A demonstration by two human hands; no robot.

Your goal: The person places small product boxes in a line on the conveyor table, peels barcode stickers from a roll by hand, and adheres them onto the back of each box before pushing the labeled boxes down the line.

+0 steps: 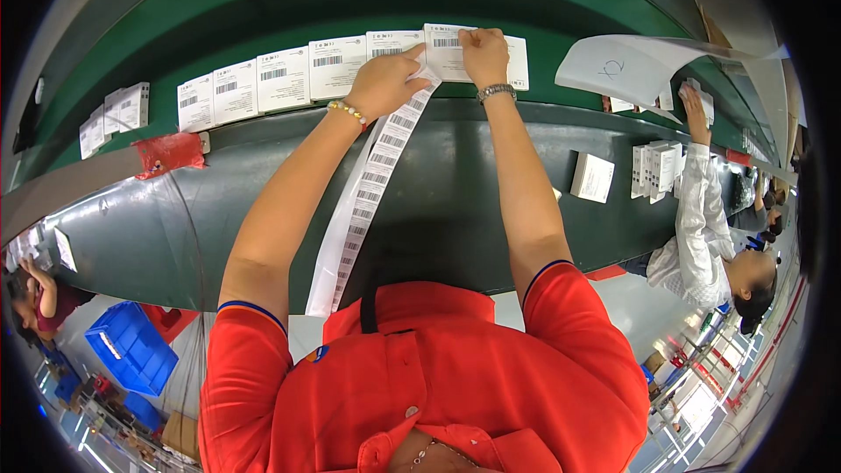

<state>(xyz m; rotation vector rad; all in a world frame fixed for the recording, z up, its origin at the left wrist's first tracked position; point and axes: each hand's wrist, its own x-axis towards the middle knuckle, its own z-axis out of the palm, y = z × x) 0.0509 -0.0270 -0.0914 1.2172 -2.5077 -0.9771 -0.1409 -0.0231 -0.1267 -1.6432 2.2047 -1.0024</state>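
A row of flat white boxes (284, 82) with barcode labels lies on the green surface in front of me, each slightly overlapping its neighbour. My left hand (385, 86) grips the upper end of a long strip of barcode labels (375, 177), its index finger reaching to a box edge. The strip hangs down toward my body over the dark near ledge. My right hand (484, 59) is closed, fingertips pressed together at the barcode label on a white box (447, 63) near the row's right end. Whatever is between those fingertips is hidden.
More white boxes stand at the far left (133, 107) and on the right ledge (594, 177). A large curled white sheet (613, 66) juts in at right. Beside it a co-worker's hand (695, 114) touches a box. A blue crate (131, 349) sits at lower left.
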